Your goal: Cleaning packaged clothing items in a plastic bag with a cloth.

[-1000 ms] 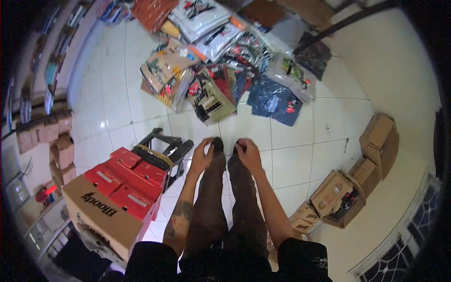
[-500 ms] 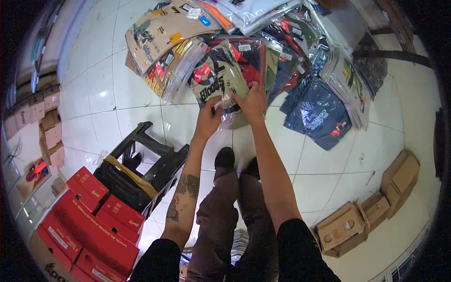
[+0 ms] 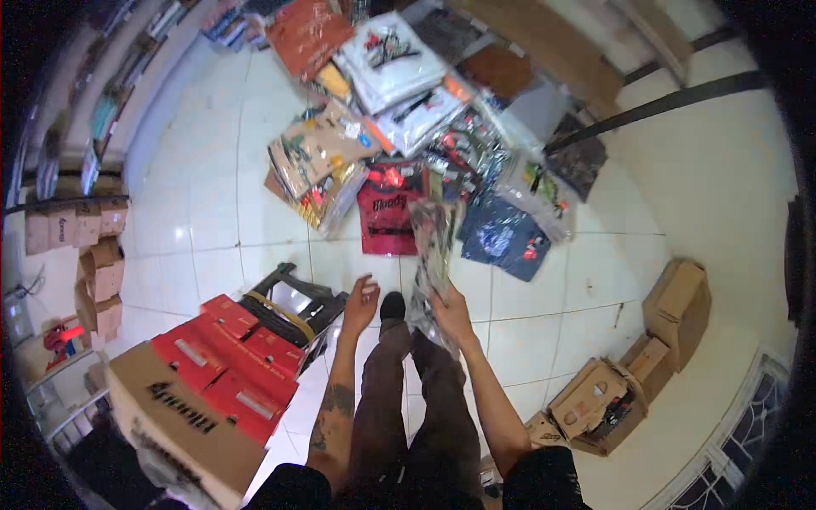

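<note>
My right hand [image 3: 450,314] grips some plastic-bagged clothing [image 3: 431,246], mostly khaki and dark, held edge-on above the floor; whether it is one bag or several I cannot tell. To its left my left hand [image 3: 364,304] is in the air with fingers apart and nothing in it. Beyond both hands lies a bagged dark red shirt [image 3: 389,212] with black lettering. A bagged beige shirt [image 3: 319,153] tops a stack to the left of it. On the right are bagged navy clothes [image 3: 503,238].
Bagged white shirts [image 3: 391,64] are stacked farther back. At the near left a large carton [image 3: 183,416] holds red boxes [image 3: 229,353], with a black plastic stool-like frame [image 3: 297,297] beside it. Open cardboard boxes [image 3: 595,399] line the right wall.
The khaki bagged clothing has come up off the pile in my right hand, uncovering the dark red shirt. My left hand has let go of it. My view has drawn back from the pile.
</note>
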Demonstrator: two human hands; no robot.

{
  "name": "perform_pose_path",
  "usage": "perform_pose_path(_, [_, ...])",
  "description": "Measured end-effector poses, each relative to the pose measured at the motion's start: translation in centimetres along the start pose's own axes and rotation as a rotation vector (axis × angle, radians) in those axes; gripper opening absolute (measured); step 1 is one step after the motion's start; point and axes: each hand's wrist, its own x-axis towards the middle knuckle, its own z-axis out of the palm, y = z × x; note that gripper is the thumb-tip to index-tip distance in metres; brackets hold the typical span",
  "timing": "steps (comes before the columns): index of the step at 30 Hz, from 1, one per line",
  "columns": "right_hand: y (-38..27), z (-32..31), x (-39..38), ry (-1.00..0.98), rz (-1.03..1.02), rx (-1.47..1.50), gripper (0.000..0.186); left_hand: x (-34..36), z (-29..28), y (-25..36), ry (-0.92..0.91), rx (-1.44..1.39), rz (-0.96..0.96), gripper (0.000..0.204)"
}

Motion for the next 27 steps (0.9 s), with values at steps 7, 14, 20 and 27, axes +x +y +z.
perform_pose_path(7, [-21.2,-16.0,-24.3,-0.044,0.233,0.334,0.057,-15.1,-5.0,18.0,-0.222,-0.279,0.102,0.062])
perform_pose_path(14, [-26.0,-15.4,-45.3,0.449,0.070,0.546,0.060,-30.6,-15.7,29.5,-0.666,-0.498,0.404,0.065])
perform_pose_path(20, [-25.8,-8.9,-52.8,0.619,-0.062,0.614,0.052,-38.0,-17.6,30.9,-0.737,-0.283,0.678,0.067])
perform_pose_path(27, [-22.1,3.2,-63.7,0.615,-0.128,0.714,0.048,-47.4,-26.2,20.0,-0.696,-0.156,0.675,0.068])
